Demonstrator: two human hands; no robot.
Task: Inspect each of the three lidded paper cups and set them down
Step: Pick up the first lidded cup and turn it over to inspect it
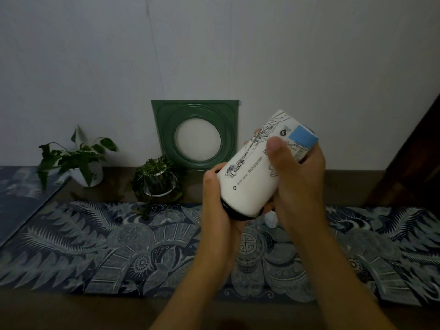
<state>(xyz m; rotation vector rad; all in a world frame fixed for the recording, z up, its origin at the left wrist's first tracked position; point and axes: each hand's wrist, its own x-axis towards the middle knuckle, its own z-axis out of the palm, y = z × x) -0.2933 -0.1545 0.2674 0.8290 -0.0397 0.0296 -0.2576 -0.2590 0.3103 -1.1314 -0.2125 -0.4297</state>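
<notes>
A white paper cup (250,172) with black line drawings, a blue label and a black lid hangs tilted above the table, its lid end pointing down toward me and its base up to the right. My left hand (214,206) cups the lid end from the left and below. My right hand (295,177) grips the cup's right side, thumb pressed across the printed face. A small white and blue piece (271,219) shows on the cloth between my wrists; what it is I cannot tell. No other cups are in sight.
A blue patterned cloth (119,246) covers the table. At the back stand a leafy plant in a white pot (89,172), a plant in a glass bowl (160,184) and a green square frame (197,134) against the wall. Dark wood (416,158) rises at the right.
</notes>
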